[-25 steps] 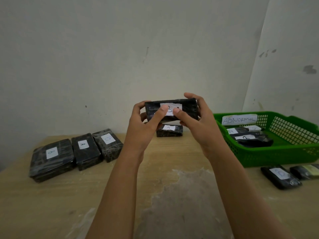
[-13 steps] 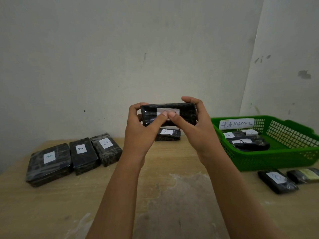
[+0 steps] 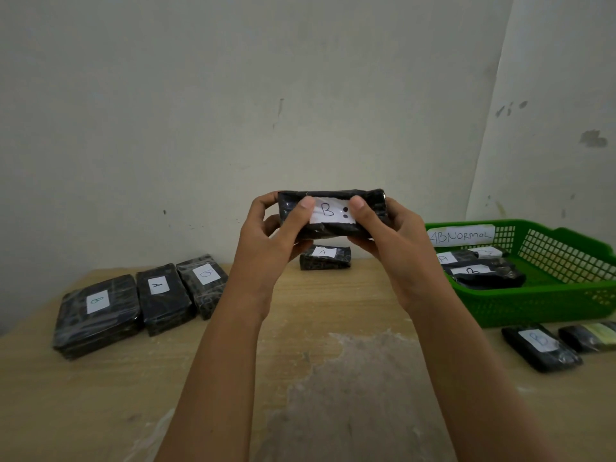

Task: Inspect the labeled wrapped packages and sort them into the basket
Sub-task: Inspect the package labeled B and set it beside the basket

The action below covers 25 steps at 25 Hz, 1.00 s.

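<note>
A black wrapped package [image 3: 333,228] is held up above the table by both hands, its white label reading "B" with two dots facing me. My left hand [image 3: 266,238] grips its left end, thumb on the label's left edge. My right hand [image 3: 393,241] grips the right end, thumb at the label's right edge. The green basket [image 3: 546,305] marked "ABNORMAL" stands at the right and holds three labelled packages [image 3: 483,275].
Three black packages labelled B, A, B [image 3: 156,295] lie in a row at the left. One marked A [image 3: 325,258] sits at the back by the wall, behind my hands. In front of the basket lie a B package [image 3: 541,348] and a dark one [image 3: 590,338].
My thumbs have slid apart off the middle of the label, so the "B" and two dots now show. The package stays held up in both hands.
</note>
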Motion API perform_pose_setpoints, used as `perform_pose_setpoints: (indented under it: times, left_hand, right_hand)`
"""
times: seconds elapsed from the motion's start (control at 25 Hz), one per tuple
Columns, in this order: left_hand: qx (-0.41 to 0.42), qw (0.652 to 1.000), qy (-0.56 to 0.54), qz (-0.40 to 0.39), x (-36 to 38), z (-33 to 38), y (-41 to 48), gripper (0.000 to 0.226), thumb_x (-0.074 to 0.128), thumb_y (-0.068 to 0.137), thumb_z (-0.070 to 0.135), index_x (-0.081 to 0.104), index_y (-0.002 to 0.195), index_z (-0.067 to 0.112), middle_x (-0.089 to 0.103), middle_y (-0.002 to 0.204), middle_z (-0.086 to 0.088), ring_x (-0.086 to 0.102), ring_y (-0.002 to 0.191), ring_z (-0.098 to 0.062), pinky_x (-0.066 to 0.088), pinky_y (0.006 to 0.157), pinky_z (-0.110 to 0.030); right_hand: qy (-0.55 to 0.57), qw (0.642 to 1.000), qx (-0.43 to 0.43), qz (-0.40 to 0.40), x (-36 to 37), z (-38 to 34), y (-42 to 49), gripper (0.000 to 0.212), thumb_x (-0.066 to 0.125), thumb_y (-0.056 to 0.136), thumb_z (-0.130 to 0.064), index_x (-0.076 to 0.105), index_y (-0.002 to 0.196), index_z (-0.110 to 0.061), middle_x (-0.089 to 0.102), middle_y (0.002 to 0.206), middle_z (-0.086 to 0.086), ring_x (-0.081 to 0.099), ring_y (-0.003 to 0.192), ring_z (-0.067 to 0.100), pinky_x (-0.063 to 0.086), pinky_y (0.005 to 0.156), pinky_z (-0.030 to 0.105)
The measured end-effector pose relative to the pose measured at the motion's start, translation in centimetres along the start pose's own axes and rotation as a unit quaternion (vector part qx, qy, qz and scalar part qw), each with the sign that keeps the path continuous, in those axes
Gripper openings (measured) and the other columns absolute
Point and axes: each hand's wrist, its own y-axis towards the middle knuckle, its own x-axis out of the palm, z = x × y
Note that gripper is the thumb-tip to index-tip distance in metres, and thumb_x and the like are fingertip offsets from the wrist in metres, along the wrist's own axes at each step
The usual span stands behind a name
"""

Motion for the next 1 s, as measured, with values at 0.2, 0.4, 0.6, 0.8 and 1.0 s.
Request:
perform_pose_setpoints:
  times: [0.2,0.4,0.6,0.8,1.0]
  left_hand:
    - [-0.033,0.999,-0.03,-0.014,-0.7,-0.1,0.3,0.039,0.07,0.092,0.031,0.065,0.127,0.014,0.077,0.108,-0.005,0.075,0.102,-0.018,0.059,0.086,-0.029]
    - [-0.009,1.0,-0.013,-0.011,-0.5,-0.2,0.3,0.033,0.069,0.094,0.024,0.066,0.125,0.015,0.078,0.105,-0.002,0.074,0.104,-0.014,0.059,0.09,-0.026]
    - [-0.01,0.999,0.019,-0.025,-0.6,-0.5,0.2,0.041,0.077,0.083,0.032,0.066,0.12,0.021,0.073,0.114,-0.003,0.072,0.105,-0.014,0.058,0.08,-0.021]
    - [-0.011,1.0,-0.006,-0.008,-1.0,-0.5,0.5,0.031,0.075,0.089,0.021,0.069,0.119,0.016,0.077,0.104,0.001,0.073,0.097,-0.006,0.058,0.089,-0.024]
    - [-0.027,0.999,-0.007,-0.045,-1.0,-0.3,0.3,0.034,0.071,0.09,0.025,0.066,0.123,0.02,0.073,0.112,-0.002,0.072,0.099,-0.01,0.058,0.09,-0.027]
  right_hand:
    - [-0.002,1.0,0.007,-0.023,-0.3,0.0,0.1,0.037,0.07,0.091,-0.039,0.069,0.118,-0.015,0.074,0.114,0.005,0.072,0.106,0.014,0.059,0.094,0.029]
    - [-0.029,0.998,0.008,-0.047,0.0,0.2,0.0,0.045,0.078,0.086,-0.028,0.061,0.127,-0.021,0.072,0.114,-0.001,0.072,0.105,0.014,0.06,0.086,0.025]
    - [-0.037,0.998,-0.007,-0.046,0.2,0.5,-0.1,0.047,0.08,0.084,-0.024,0.062,0.127,-0.023,0.073,0.114,-0.003,0.07,0.108,0.012,0.059,0.093,0.031]
    - [0.064,0.99,0.039,-0.117,-0.9,0.1,0.3,0.036,0.06,0.099,-0.013,0.06,0.135,-0.015,0.07,0.126,0.007,0.068,0.116,0.018,0.058,0.094,0.03]
    - [0.069,0.992,0.04,-0.103,-1.4,0.1,0.4,0.029,0.055,0.102,-0.012,0.064,0.129,-0.013,0.073,0.119,0.006,0.071,0.109,0.016,0.058,0.09,0.028]
